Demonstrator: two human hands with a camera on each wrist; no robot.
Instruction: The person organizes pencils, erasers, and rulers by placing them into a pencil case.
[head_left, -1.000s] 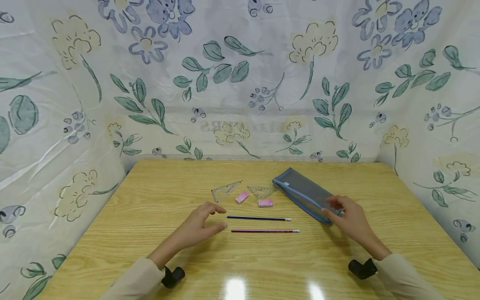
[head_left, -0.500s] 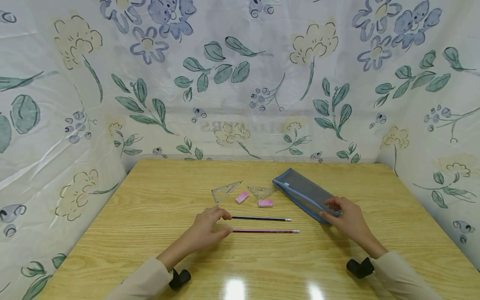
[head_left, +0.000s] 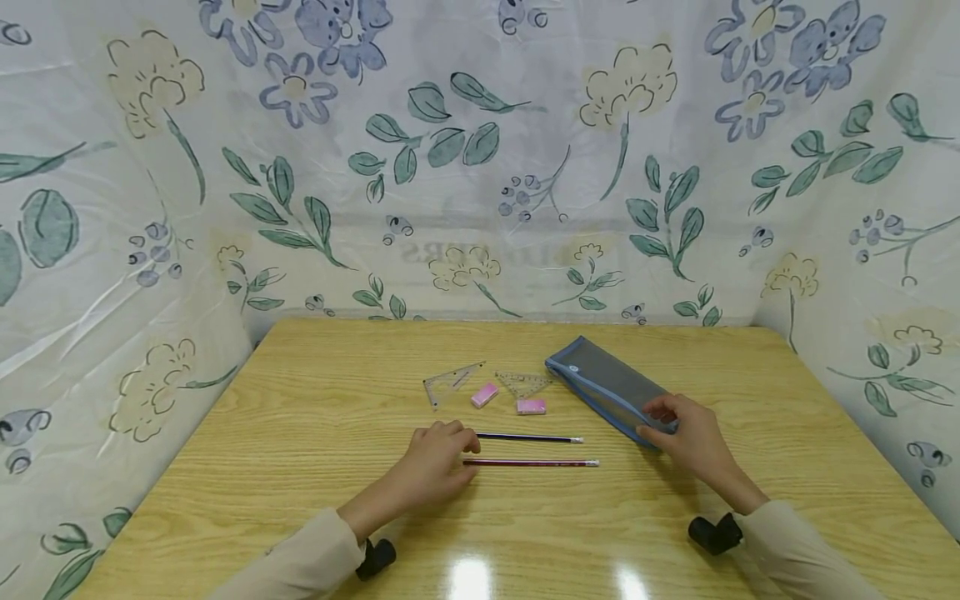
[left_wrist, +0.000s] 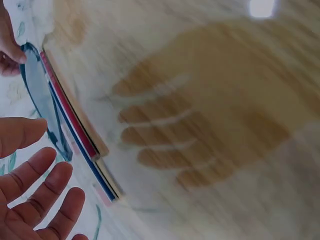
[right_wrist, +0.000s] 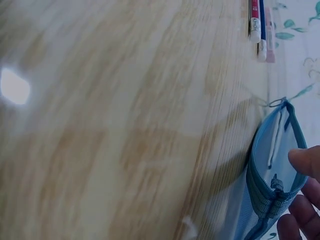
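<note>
On the table lie a dark blue pencil (head_left: 528, 437) and, nearer me, a red pencil (head_left: 532, 462), both with white eraser ends to the right. My left hand (head_left: 438, 461) is at their left ends, fingers loosely bent. In the left wrist view, a gap shows between its fingers and the red pencil (left_wrist: 70, 105). The grey mesh pencil case (head_left: 611, 379) with blue trim lies slanted at the right. My right hand (head_left: 693, 437) pinches its near end, thumb (right_wrist: 302, 162) over the rim and fingers outside. In the right wrist view the case's zipped mouth (right_wrist: 277, 160) gapes.
Behind the pencils lie two pink erasers (head_left: 484, 395), a clear set square (head_left: 452, 382) and a second clear triangle (head_left: 522, 383) beside the case. Floral cloth (head_left: 480, 192) walls the wooden table (head_left: 337, 367) at back and sides.
My left hand has moved right, over the left ends of the two pencils. The right hand has shifted slightly left at the case's end; the case has stayed put.
</note>
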